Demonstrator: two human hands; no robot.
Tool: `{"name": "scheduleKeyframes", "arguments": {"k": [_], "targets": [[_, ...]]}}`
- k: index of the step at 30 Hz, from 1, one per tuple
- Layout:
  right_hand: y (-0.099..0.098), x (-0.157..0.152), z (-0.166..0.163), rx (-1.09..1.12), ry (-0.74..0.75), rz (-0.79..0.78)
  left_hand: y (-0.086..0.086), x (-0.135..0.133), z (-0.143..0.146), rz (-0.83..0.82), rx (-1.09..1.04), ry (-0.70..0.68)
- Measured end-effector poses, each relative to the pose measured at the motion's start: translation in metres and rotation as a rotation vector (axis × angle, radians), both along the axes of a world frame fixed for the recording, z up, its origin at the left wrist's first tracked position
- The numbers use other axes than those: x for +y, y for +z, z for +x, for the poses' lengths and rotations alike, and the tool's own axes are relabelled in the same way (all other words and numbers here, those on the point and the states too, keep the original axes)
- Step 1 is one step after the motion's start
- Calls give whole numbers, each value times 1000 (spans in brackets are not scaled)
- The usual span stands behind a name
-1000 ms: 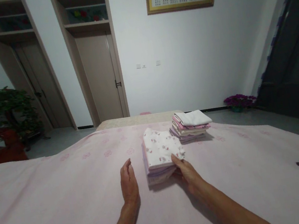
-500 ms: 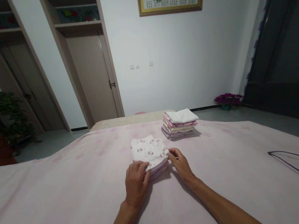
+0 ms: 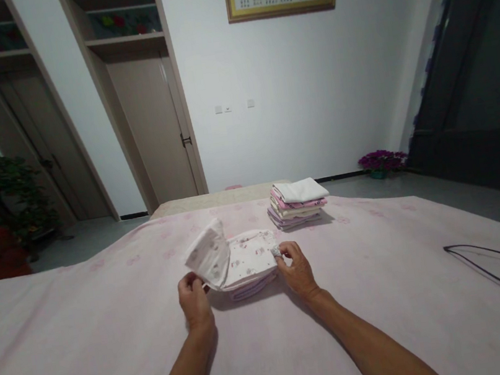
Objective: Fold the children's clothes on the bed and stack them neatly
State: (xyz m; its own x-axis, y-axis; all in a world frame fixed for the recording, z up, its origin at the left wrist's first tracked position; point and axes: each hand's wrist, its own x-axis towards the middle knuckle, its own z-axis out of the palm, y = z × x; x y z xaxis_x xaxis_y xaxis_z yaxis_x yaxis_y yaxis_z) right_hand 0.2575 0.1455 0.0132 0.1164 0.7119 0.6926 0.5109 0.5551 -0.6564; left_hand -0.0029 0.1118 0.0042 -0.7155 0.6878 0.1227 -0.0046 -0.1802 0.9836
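Note:
A white folded garment [image 3: 250,254] with a small reddish print lies on top of a low stack of folded purple cloth [image 3: 251,289]. My left hand [image 3: 194,299] pinches the near corner of its left flap [image 3: 208,253], which stands lifted and turned out to the left, showing a paler side. At the garment's right edge, my right hand [image 3: 297,268] grips a small bunched bit of the fabric between thumb and fingers. Whether the garment is a shirt or trousers, I cannot tell.
Behind and to the right stands a taller pile of folded clothes [image 3: 299,205], white on top with pink, cream and purple below. A black wire clothes hanger [image 3: 497,269] lies far right on the pink bedspread [image 3: 113,339]. Purple flowers [image 3: 382,161] stand by the wall.
My left hand has moved left, drawing the left flap of the garment up and open. The right hand stays at the right edge.

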Motion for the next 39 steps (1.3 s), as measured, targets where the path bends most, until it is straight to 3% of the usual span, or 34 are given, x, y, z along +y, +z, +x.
{"name": "scheduleKeyframes", "arguments": {"k": [5,8,10,12,15,17,20,24,26,28,31,34,36,39], "targets": [[-5,0,-2,122,21,1,8,9,-46,-8,46,303],[-3,-2,-6,144,7,-5,21,4,-54,136,322,360],[1,-6,-10,152,1,-9,31,-4,-44,275,623,217],[9,-13,-15,160,29,-3,38,-15,-21,357,853,-57],[23,-28,-25,165,117,24,45,-29,18,321,1068,-406],[31,-36,-30,174,182,27,44,-33,33,249,1101,-526],[39,-41,-32,286,233,-21,40,-28,26,153,928,-476],[51,-37,-31,602,313,-158,39,-11,-15,91,502,-114],[59,-38,-33,687,417,-254,47,-10,-25,145,382,-33],[68,-44,-37,703,554,-349,58,-17,-21,244,427,-127],[78,-55,-45,705,767,-441,74,-33,4,306,697,-449],[85,-61,-45,772,814,-419,83,-39,16,277,939,-625],[88,-59,-38,879,751,-385,84,-34,5,233,988,-500],[93,-54,-27,1010,678,-369,87,-25,-29,79,936,-100]]}}
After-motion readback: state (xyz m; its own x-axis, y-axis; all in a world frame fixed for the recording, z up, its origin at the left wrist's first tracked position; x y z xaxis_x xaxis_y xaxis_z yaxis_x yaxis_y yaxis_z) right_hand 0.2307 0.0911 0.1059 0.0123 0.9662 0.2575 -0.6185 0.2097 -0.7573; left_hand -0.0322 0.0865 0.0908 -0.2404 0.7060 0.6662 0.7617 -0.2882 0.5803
